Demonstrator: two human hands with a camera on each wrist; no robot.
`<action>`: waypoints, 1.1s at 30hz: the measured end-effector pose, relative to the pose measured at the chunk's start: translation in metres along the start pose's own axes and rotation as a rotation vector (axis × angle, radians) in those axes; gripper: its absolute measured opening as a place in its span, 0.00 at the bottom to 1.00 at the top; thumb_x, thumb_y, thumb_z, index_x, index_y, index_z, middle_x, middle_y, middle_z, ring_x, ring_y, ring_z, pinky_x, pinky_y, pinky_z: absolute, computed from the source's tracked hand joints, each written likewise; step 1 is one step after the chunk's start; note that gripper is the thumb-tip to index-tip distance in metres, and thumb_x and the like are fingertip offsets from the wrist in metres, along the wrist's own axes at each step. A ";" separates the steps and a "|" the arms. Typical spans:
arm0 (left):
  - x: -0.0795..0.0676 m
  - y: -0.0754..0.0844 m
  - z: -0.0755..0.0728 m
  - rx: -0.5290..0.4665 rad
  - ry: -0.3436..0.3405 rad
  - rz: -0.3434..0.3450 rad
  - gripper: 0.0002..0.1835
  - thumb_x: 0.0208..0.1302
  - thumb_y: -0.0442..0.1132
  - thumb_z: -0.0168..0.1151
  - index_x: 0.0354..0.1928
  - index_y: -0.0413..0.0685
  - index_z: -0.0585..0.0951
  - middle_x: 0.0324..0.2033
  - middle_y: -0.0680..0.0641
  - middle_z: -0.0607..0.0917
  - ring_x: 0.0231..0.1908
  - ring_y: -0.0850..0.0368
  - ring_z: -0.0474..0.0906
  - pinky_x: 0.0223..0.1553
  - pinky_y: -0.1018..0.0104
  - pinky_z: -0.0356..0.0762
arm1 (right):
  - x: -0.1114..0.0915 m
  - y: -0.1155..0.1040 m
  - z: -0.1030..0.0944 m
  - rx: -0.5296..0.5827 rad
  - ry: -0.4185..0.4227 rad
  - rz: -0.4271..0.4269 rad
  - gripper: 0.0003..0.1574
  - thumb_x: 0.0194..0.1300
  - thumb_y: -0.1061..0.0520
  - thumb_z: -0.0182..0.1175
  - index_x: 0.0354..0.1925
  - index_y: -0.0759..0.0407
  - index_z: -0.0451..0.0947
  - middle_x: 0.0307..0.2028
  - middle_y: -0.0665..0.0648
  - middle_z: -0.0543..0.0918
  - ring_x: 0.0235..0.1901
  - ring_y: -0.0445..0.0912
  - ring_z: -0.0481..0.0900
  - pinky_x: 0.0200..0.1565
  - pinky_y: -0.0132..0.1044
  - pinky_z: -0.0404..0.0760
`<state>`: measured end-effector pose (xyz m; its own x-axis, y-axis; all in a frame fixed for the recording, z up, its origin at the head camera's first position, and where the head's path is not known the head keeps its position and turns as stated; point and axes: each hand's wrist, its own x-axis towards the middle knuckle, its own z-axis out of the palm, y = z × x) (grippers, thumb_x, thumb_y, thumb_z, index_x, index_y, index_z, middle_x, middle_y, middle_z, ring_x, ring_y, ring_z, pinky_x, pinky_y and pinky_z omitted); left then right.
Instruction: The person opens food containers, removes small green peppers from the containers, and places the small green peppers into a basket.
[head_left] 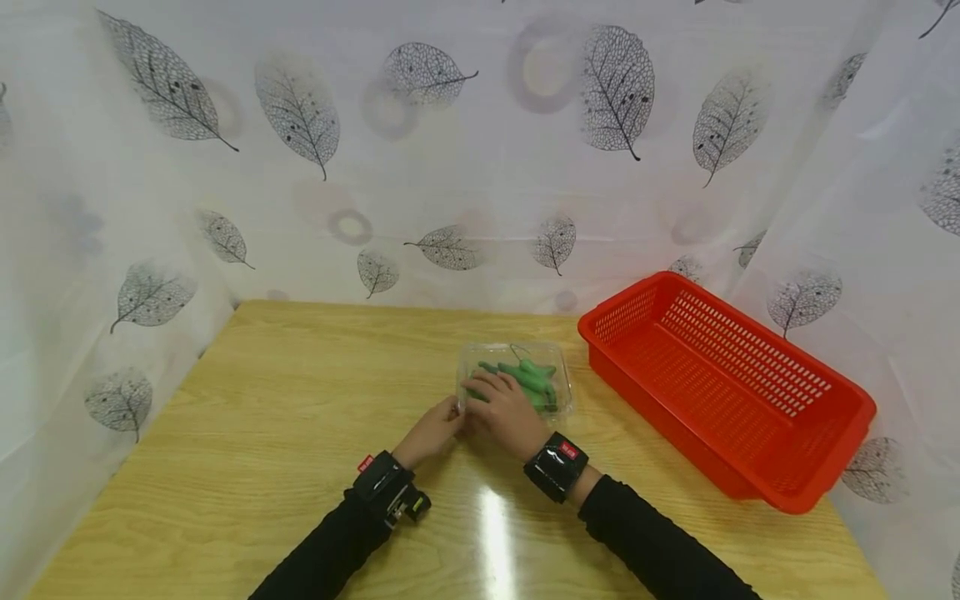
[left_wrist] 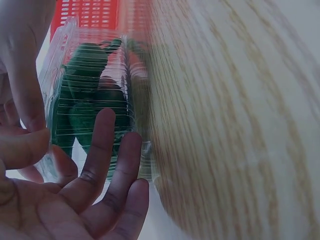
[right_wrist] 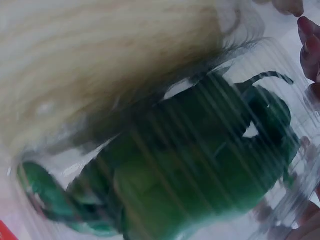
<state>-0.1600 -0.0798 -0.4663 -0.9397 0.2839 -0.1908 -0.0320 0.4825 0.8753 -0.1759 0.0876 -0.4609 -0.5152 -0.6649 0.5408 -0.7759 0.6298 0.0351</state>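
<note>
A clear plastic box [head_left: 566, 398] stands on the wooden table with several green peppers [head_left: 534, 380] inside, seen through its ribbed wall in both wrist views. At the box's left end my left hand [head_left: 431, 433] pinches the edge between thumb and forefinger. Its other fingers [left_wrist: 102, 145] stretch out beside the wall. My right hand [head_left: 513, 421] lies over the left front part of the box, covering some of the peppers. In the left wrist view, bent fingers of the right hand [left_wrist: 22, 65] grip the same edge, close to the left thumb.
To the right of the box, a red perforated basket [head_left: 738, 492] sits angled near the table's right edge. A pale curtain [head_left: 480, 192] printed with leaves hangs behind and along both sides of the wooden table [head_left: 300, 400].
</note>
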 end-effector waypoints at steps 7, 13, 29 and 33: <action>0.000 -0.001 0.000 -0.011 -0.001 0.002 0.12 0.71 0.37 0.45 0.47 0.36 0.73 0.41 0.41 0.80 0.40 0.52 0.76 0.38 0.65 0.73 | 0.004 -0.002 0.003 -0.013 0.010 0.007 0.13 0.43 0.57 0.74 0.31 0.51 0.82 0.49 0.52 0.82 0.55 0.51 0.76 0.53 0.51 0.75; 0.001 0.001 0.000 0.006 0.002 -0.006 0.12 0.71 0.39 0.45 0.45 0.37 0.73 0.40 0.42 0.79 0.39 0.52 0.75 0.37 0.66 0.72 | 0.007 -0.004 0.005 -0.009 0.040 0.002 0.11 0.43 0.59 0.73 0.29 0.51 0.82 0.46 0.50 0.83 0.52 0.50 0.78 0.52 0.49 0.75; 0.002 -0.002 0.002 0.025 0.001 -0.011 0.17 0.71 0.40 0.43 0.53 0.35 0.72 0.40 0.42 0.80 0.40 0.52 0.75 0.39 0.64 0.73 | 0.010 -0.008 0.003 -0.014 0.019 0.019 0.11 0.43 0.60 0.72 0.29 0.52 0.81 0.42 0.49 0.84 0.51 0.49 0.78 0.54 0.48 0.75; 0.002 -0.001 0.000 -0.021 0.001 -0.030 0.17 0.71 0.39 0.45 0.53 0.34 0.72 0.42 0.40 0.81 0.41 0.51 0.77 0.42 0.60 0.75 | 0.005 -0.007 0.000 0.000 0.024 0.009 0.14 0.46 0.59 0.73 0.34 0.54 0.80 0.47 0.55 0.81 0.53 0.54 0.76 0.53 0.49 0.74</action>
<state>-0.1614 -0.0794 -0.4671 -0.9384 0.2689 -0.2172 -0.0675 0.4737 0.8781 -0.1732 0.0793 -0.4585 -0.5133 -0.6494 0.5611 -0.7715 0.6356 0.0299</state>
